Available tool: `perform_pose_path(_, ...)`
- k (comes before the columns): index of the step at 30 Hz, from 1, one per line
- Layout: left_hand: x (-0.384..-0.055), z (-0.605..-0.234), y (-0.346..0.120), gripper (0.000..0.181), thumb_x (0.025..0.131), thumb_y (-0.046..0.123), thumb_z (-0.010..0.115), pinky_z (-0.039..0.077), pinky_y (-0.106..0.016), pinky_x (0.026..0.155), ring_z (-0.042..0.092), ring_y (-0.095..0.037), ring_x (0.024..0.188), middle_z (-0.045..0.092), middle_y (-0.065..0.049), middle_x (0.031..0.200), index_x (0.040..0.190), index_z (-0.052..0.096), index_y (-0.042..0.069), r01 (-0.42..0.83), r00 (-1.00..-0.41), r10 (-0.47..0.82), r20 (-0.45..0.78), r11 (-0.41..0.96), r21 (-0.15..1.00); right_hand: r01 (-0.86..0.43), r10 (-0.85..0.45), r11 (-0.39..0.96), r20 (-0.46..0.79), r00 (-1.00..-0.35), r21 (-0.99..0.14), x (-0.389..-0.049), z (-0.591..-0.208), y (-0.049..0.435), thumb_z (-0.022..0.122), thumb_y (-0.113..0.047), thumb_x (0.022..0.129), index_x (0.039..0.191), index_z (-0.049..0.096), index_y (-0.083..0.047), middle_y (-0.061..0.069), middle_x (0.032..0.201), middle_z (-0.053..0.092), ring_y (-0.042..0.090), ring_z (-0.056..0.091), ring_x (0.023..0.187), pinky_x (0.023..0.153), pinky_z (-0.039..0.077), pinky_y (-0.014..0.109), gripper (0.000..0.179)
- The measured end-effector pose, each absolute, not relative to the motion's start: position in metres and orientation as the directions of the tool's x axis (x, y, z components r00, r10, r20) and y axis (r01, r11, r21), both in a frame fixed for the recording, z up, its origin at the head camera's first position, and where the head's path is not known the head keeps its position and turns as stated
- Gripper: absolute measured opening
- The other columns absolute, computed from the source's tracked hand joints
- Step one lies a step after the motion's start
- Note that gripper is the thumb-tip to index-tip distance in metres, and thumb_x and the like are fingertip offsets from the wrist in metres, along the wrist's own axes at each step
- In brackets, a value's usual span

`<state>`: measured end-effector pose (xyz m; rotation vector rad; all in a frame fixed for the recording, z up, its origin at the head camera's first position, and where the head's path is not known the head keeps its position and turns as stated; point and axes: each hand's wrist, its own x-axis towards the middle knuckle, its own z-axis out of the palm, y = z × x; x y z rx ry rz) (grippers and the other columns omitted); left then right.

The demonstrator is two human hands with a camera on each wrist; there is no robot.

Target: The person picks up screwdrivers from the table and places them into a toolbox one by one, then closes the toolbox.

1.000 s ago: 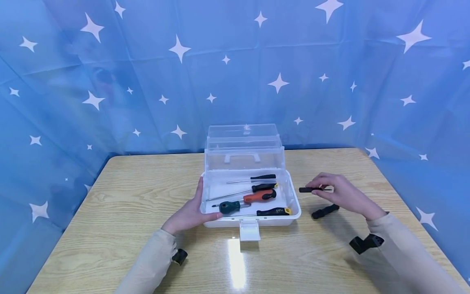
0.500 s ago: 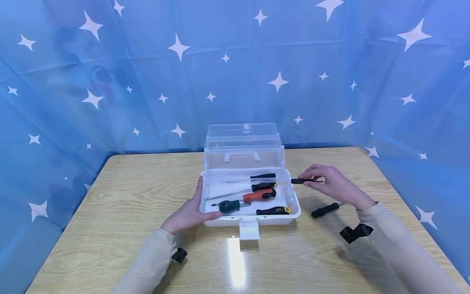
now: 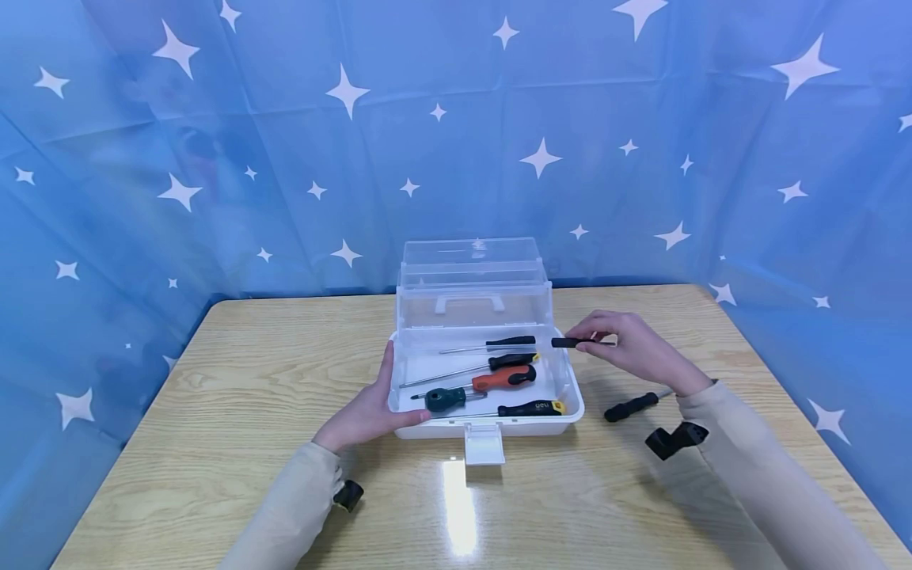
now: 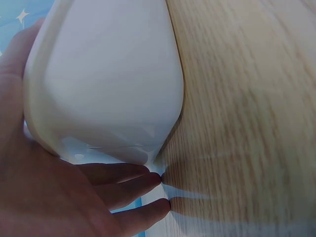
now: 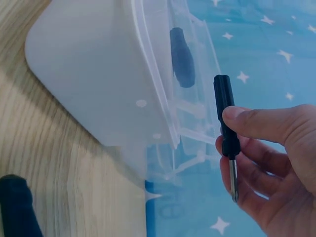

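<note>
My right hand (image 3: 627,340) pinches a small screwdriver (image 5: 226,111) by its black handle between thumb and fingers. Its short metal tip points back toward the palm. In the head view the handle end overlaps the right rim of the white plastic toolbox (image 3: 484,431). My left hand (image 3: 366,404) rests on the toolbox's front left corner, thumb along the front rim and fingers stretched along the left side. Inside lie an orange-handled screwdriver (image 3: 504,378), a stubby green-handled screwdriver (image 3: 443,399), and several black-handled ones, including one with a yellow end (image 3: 534,409).
Behind the box its clear lid (image 3: 470,273) stands raised, with a front latch (image 3: 484,447) hanging down. A black-handled screwdriver (image 3: 630,408) lies on the wooden table (image 3: 271,356) to the right. A blue star-patterned curtain (image 3: 456,158) hangs behind the table.
The right hand has carried the small screwdriver leftward and away from me, from the table's right side to the box's right rim. My left hand has stayed at the box corner.
</note>
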<state>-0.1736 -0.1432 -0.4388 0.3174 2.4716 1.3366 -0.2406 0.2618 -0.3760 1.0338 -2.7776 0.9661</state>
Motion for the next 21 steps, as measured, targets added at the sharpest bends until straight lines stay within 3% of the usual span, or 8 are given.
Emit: perform_pose_path(21, -0.174, -0.439, -0.143, 0.123, 0.079, 0.046, 0.077, 0.032, -0.055, 0.104, 0.035, -0.042, 0.133, 0.024, -0.029, 0.152, 0.153, -0.017, 0.02, 0.033, -0.93, 0.32, -0.183, 0.565, 0.825, -0.576, -0.578, 0.587, 0.204, -0.79, -0.569, -0.25, -0.372, 0.241, 0.067, -0.002, 0.09, 0.11, 0.072, -0.007, 0.0, 0.099, 0.068, 0.012, 0.061, 0.082, 0.072, 0.051, 0.031, 0.021)
